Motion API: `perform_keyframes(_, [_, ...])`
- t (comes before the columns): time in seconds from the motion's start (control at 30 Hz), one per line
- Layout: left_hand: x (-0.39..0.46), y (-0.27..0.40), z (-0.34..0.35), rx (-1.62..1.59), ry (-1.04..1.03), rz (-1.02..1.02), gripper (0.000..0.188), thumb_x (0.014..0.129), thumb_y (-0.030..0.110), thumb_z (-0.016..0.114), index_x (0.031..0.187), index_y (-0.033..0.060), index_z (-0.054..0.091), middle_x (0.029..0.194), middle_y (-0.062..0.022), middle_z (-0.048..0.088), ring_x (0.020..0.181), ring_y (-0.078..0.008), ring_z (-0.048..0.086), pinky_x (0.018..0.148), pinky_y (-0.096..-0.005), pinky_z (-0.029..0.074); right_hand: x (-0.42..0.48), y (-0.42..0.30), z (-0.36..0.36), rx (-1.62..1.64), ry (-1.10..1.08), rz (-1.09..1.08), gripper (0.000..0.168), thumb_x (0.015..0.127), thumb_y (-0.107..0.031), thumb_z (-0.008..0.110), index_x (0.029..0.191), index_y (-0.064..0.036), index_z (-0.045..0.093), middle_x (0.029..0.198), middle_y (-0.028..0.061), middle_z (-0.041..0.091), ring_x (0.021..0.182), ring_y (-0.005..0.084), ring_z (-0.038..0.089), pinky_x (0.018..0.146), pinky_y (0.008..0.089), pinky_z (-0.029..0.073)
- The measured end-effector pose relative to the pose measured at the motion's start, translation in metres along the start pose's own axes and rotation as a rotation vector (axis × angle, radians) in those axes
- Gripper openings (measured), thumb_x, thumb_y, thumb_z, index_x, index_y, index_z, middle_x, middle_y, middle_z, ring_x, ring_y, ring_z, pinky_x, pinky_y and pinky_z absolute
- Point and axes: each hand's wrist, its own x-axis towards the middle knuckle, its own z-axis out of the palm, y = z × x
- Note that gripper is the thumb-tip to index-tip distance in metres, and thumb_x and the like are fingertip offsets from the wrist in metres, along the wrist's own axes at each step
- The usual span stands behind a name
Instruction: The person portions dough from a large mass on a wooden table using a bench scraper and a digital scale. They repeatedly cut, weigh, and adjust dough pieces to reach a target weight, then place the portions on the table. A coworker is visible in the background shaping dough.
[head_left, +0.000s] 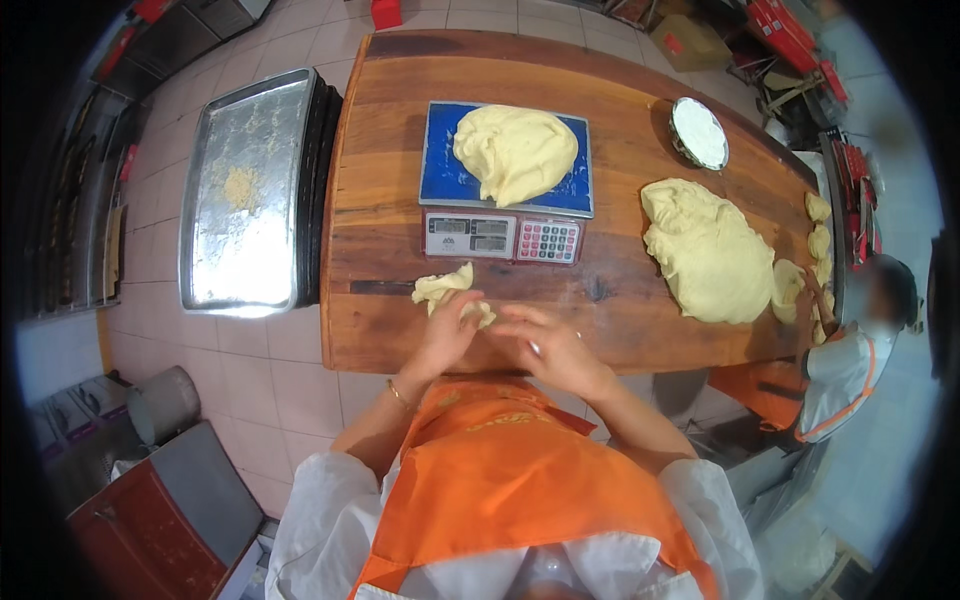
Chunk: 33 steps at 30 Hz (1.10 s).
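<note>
A small torn piece of pale yellow dough lies on the wooden table near its front edge. My left hand is on this dough, its fingers over the right part; whether they grip it is hard to tell. Just to the right, my right hand is held with its fingers apart and nothing visible in them. Beyond both hands stands a digital scale with a blue platform, and a large lump of dough rests on that platform. A bigger mass of dough sits on the table to the right.
A bowl of white powder stands at the table's back right. Stacked metal trays adjoin the table's left side. At the right end, a co-worker has a hand at a dough piece, beside several smaller pieces.
</note>
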Motion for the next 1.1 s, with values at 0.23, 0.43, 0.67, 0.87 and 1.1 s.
perform_keyframes(0.23, [0.07,-0.013,-0.038,0.194,0.004,-0.025,0.045,0.081,0.017,0.072,0.121,0.0018,0.061,0.139,-0.0185,0.048,0.121,-0.0385,0.05,0.096,-0.043,0.046,0.076,0.095,-0.043,0.828,0.469,0.357,0.064,0.097,-0.016,0.058,0.152,-0.008,0.027,0.157,0.013,0.027,0.141,0.0261,0.033,0.107,0.0415,0.039])
perform_keyframes(0.43, [0.203,-0.02,-0.038,-0.171,0.381,-0.063,0.095,0.075,0.028,0.083,0.146,-0.0059,0.029,0.137,-0.0221,0.045,0.118,-0.0301,0.053,0.095,-0.0369,0.047,0.165,0.145,-0.101,1.02,0.609,0.602,0.089,0.096,-0.047,0.057,0.157,-0.012,0.002,0.161,0.0114,0.013,0.148,0.0343,0.01,0.107,0.0587,0.032])
perform_keyframes(0.67, [0.293,0.004,-0.017,-0.53,0.176,-0.189,0.078,0.069,0.011,0.079,0.135,-0.0094,0.043,0.119,-0.021,0.063,0.109,-0.0255,0.062,0.093,-0.0333,0.05,0.214,0.117,-0.113,0.943,0.486,0.586,0.071,0.095,-0.044,0.06,0.149,-0.009,0.028,0.141,0.012,0.048,0.127,0.0267,0.051,0.099,0.0432,0.049])
perform_keyframes(0.87, [0.277,0.105,0.034,-0.368,-0.089,0.033,0.059,0.072,0.009,0.071,0.127,-0.0059,0.054,0.111,-0.0205,0.068,0.102,-0.0273,0.067,0.089,-0.0336,0.052,0.198,0.167,-0.101,1.772,0.544,0.392,0.054,0.098,-0.041,0.055,0.141,-0.009,0.047,0.138,0.0111,0.055,0.125,0.0252,0.054,0.106,0.0427,0.044])
perform_keyframes(1.1, [0.215,0.191,0.05,-0.264,-0.358,0.31,0.055,0.07,0.003,0.074,0.121,-0.007,0.058,0.105,-0.0189,0.069,0.097,-0.0238,0.067,0.088,-0.0325,0.052,0.172,0.164,-0.11,1.937,0.734,-0.167,0.059,0.094,-0.044,0.057,0.14,-0.008,0.047,0.137,0.0119,0.055,0.123,0.028,0.055,0.106,0.0441,0.044])
